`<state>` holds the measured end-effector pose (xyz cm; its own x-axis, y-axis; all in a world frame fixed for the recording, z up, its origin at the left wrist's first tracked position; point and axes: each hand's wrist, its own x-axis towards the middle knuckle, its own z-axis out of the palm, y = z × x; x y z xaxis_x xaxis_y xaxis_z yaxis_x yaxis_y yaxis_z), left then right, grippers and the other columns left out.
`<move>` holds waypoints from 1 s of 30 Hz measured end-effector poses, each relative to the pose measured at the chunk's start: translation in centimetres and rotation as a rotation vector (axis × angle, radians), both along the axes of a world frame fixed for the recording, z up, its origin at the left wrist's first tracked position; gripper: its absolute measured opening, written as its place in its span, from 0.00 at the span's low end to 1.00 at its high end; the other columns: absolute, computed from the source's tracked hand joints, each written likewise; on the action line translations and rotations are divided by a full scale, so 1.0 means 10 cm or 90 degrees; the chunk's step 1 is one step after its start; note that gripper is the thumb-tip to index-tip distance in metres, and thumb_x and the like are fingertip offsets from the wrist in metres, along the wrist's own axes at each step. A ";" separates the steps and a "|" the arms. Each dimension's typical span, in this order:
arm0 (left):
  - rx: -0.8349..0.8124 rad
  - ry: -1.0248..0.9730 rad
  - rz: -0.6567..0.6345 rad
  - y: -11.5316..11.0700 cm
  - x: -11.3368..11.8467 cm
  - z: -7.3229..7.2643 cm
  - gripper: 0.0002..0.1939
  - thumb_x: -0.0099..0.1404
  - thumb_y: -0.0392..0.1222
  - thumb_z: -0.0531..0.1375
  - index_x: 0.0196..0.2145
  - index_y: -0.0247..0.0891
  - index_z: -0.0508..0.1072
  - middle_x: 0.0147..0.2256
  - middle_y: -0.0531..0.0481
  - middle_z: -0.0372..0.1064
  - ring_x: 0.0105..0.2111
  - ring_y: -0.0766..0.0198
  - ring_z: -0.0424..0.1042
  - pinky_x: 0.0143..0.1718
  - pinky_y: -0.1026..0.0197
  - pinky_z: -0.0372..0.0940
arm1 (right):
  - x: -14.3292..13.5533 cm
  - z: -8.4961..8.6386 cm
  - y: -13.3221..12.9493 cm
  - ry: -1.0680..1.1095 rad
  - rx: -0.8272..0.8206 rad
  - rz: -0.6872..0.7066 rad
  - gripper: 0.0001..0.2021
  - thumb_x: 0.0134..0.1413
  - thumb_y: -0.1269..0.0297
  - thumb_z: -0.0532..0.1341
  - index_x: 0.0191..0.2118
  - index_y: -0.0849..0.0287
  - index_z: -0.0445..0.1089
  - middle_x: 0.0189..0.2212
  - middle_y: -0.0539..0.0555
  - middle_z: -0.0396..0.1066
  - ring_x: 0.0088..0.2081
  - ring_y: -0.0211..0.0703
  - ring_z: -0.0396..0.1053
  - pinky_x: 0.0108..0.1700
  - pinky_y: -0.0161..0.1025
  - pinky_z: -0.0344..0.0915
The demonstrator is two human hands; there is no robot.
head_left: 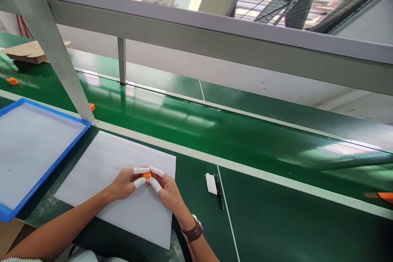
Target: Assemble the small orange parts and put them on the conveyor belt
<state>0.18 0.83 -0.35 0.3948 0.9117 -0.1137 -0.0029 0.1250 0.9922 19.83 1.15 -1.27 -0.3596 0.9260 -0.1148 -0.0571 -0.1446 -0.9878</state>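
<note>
Small ridged orange piece (pixel 147 175) held two-handed, over the sheet.
I have the left hand (pixel 124 183) and right hand (pixel 168 192) pinching it narrowly between thumbs and forefingers in white finger covers (pixel 155 184), above a rectangular white sheet (pixel 138 217) on the dark green tabletop (pixel 276 208); I cannot tell its exact height.
</note>
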 end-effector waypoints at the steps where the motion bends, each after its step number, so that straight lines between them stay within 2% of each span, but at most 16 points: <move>1: 0.002 0.004 -0.001 0.00 0.00 0.00 0.20 0.67 0.42 0.61 0.56 0.44 0.74 0.57 0.49 0.72 0.54 0.53 0.74 0.60 0.49 0.67 | -0.01 -0.01 0.00 -0.001 0.006 -0.005 0.21 0.57 0.53 0.66 0.55 0.51 0.71 0.53 0.55 0.75 0.55 0.53 0.73 0.60 0.55 0.69; 7: 0.016 0.041 0.006 0.02 0.01 0.01 0.19 0.68 0.44 0.60 0.55 0.44 0.75 0.57 0.49 0.72 0.55 0.52 0.73 0.60 0.48 0.67 | -0.01 -0.01 0.02 0.020 0.000 -0.014 0.20 0.57 0.54 0.67 0.54 0.52 0.72 0.52 0.55 0.76 0.53 0.52 0.74 0.58 0.54 0.70; 13: 0.003 0.034 0.013 0.04 0.02 -0.05 0.19 0.67 0.43 0.61 0.55 0.44 0.75 0.57 0.49 0.72 0.56 0.52 0.73 0.60 0.48 0.68 | 0.02 0.06 0.04 0.044 -0.029 0.018 0.22 0.55 0.51 0.68 0.53 0.52 0.73 0.50 0.55 0.77 0.53 0.53 0.74 0.59 0.54 0.69; 19: 0.038 0.035 0.005 0.04 0.03 -0.06 0.18 0.67 0.44 0.61 0.54 0.45 0.76 0.59 0.49 0.70 0.58 0.50 0.71 0.61 0.48 0.66 | -0.04 -0.06 0.00 0.034 -0.001 -0.053 0.26 0.54 0.50 0.68 0.56 0.52 0.70 0.50 0.56 0.77 0.52 0.53 0.75 0.56 0.54 0.72; 24: -0.023 0.036 0.043 0.05 0.02 0.00 0.19 0.66 0.46 0.61 0.54 0.43 0.76 0.56 0.48 0.73 0.56 0.51 0.73 0.60 0.48 0.66 | -0.07 -0.10 0.00 0.004 0.013 -0.065 0.25 0.58 0.51 0.64 0.59 0.52 0.67 0.52 0.56 0.75 0.53 0.53 0.74 0.52 0.54 0.76; 27: -0.056 0.032 0.075 0.08 0.00 0.05 0.20 0.66 0.48 0.62 0.54 0.42 0.76 0.55 0.47 0.74 0.55 0.50 0.73 0.60 0.47 0.66 | -0.03 -0.07 0.02 -0.080 0.095 -0.097 0.20 0.63 0.55 0.60 0.59 0.51 0.68 0.52 0.56 0.75 0.48 0.50 0.76 0.48 0.50 0.77; 30: -0.105 0.007 0.084 0.10 -0.02 0.09 0.23 0.66 0.51 0.62 0.55 0.40 0.75 0.56 0.45 0.74 0.57 0.49 0.72 0.62 0.46 0.64 | 0.06 -0.05 0.04 -0.211 0.251 -0.136 0.16 0.66 0.61 0.56 0.56 0.52 0.70 0.51 0.57 0.74 0.45 0.47 0.74 0.49 0.48 0.74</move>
<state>0.02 1.84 0.53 0.2717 0.9238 -0.2696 -0.0186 0.2851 0.9583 20.39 1.53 -1.73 -0.1621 0.9703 0.1796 0.2789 0.2196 -0.9349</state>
